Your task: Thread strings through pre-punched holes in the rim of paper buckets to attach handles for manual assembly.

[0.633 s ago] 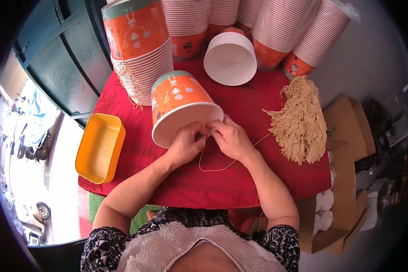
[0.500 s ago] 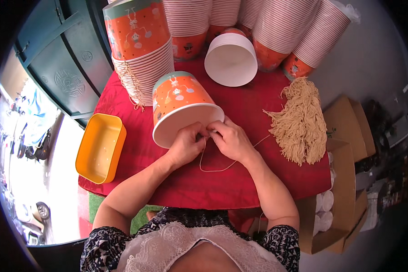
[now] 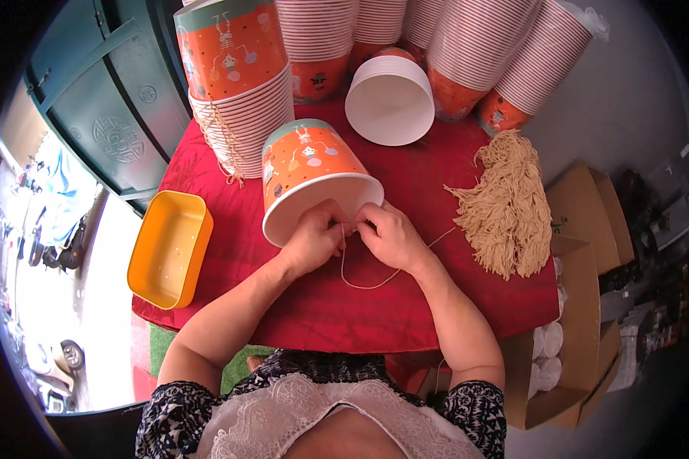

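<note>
Beige string: limp, thin; my left hand and right hand pinch it together at orange paper bucket rim, where grip suits.

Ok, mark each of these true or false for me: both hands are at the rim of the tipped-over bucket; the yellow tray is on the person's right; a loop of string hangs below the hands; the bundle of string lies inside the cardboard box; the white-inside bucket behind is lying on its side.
1. Both hands, left hand and right hand, are at the rim of the tipped-over bucket. True.
2. The yellow tray is on the person's right. False: it is on the left.
3. A loop of string hangs below the hands. True.
4. The bundle of string lies inside the cardboard box. False: it lies on the red cloth.
5. The white-inside bucket lies on its side. True.
</note>
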Demonstrator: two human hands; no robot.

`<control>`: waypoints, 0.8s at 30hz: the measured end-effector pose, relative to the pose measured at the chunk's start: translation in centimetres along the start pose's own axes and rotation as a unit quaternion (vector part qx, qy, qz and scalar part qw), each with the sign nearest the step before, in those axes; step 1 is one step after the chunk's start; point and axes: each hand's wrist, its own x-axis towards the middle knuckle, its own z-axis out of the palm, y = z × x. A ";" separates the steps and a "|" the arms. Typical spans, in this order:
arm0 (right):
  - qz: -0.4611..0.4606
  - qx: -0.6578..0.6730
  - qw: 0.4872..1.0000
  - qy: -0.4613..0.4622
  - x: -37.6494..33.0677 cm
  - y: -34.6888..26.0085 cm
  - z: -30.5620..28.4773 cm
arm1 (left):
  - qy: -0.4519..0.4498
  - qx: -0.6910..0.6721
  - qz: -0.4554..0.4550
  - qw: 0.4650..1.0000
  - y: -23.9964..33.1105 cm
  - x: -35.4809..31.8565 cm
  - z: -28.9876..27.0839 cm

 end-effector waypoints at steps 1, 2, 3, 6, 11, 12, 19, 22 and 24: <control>0.005 0.018 1.000 -0.019 0.0 0.1 -0.1 | 0.008 -0.011 -0.023 1.000 0.1 0.1 0.0; 0.011 0.035 0.999 -0.038 0.1 0.2 -0.3 | 0.008 -0.011 -0.023 1.000 0.1 0.1 0.0; 0.011 0.035 0.999 -0.037 0.0 0.2 -0.3 | 0.006 -0.010 -0.032 0.999 0.3 0.2 -0.1; -0.001 0.052 0.998 -0.046 -0.1 0.3 -0.4 | 0.009 -0.018 -0.043 0.999 0.5 0.1 0.0; -0.027 0.035 0.998 -0.040 -0.2 0.4 -0.1 | 0.013 -0.036 -0.046 0.998 0.0 0.3 -0.1; -0.027 0.035 0.998 -0.040 -0.2 0.4 -0.1 | 0.014 -0.032 -0.043 0.998 0.1 0.2 -0.1; -0.044 0.055 0.996 0.047 0.0 0.3 0.7 | 0.006 0.012 -0.057 0.998 1.4 -0.1 -0.1; -0.047 0.048 0.996 0.060 0.2 0.4 1.1 | 0.067 0.150 0.136 0.977 -0.4 -0.2 0.2; -0.043 0.046 0.996 0.062 0.3 0.4 1.2 | 0.070 0.171 0.155 0.970 -0.5 -0.2 0.5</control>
